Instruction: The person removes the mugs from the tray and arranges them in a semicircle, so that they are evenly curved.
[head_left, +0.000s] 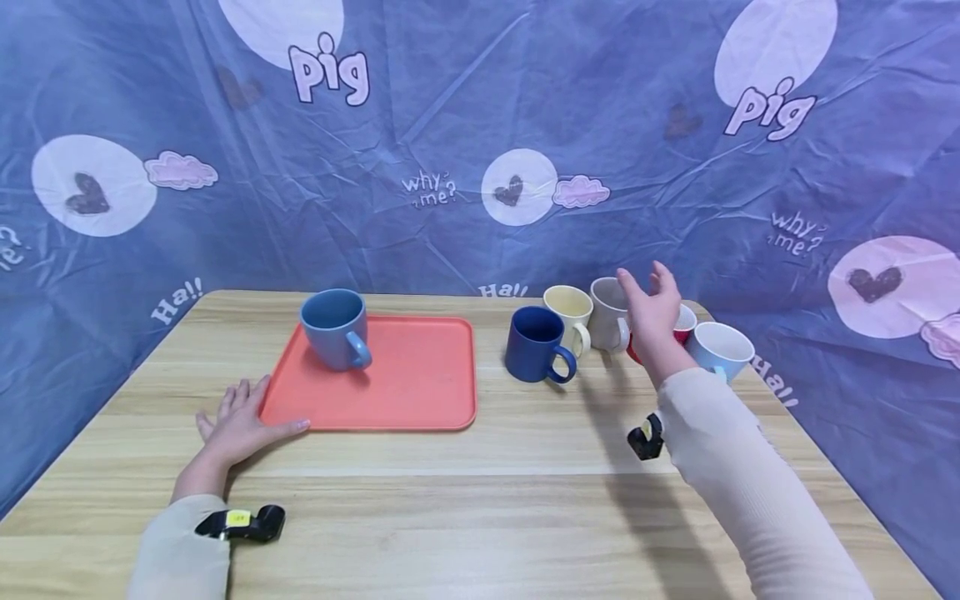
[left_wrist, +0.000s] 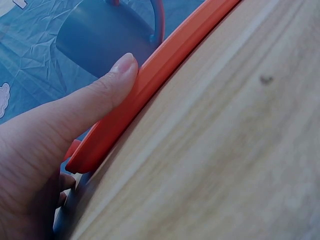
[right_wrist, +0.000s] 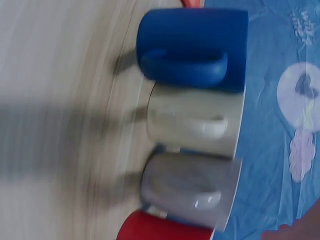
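My left hand (head_left: 238, 429) is at the near left corner of a coral-red tray (head_left: 420, 392), fingers spread. Its thumb (left_wrist: 102, 97) lies straight against the tray's front rim in the left wrist view. On the tray's left part stands a grey-blue mug (head_left: 333, 333), handle toward the near right. My right hand (head_left: 654, 312) is raised over a group of mugs at the right, thumb and fingers apart, holding nothing. Below and beside it are a grey mug (head_left: 603, 325), a red mug (head_left: 682, 336) partly hidden by the hand, and a light blue mug (head_left: 716, 346).
A dark blue mug (head_left: 525, 354) and a cream mug (head_left: 576, 321) stand left of the grey mug, close together. Behind the wooden table (head_left: 420, 533) hangs a blue printed cloth (head_left: 450, 100). The tray lies left of the mug group.
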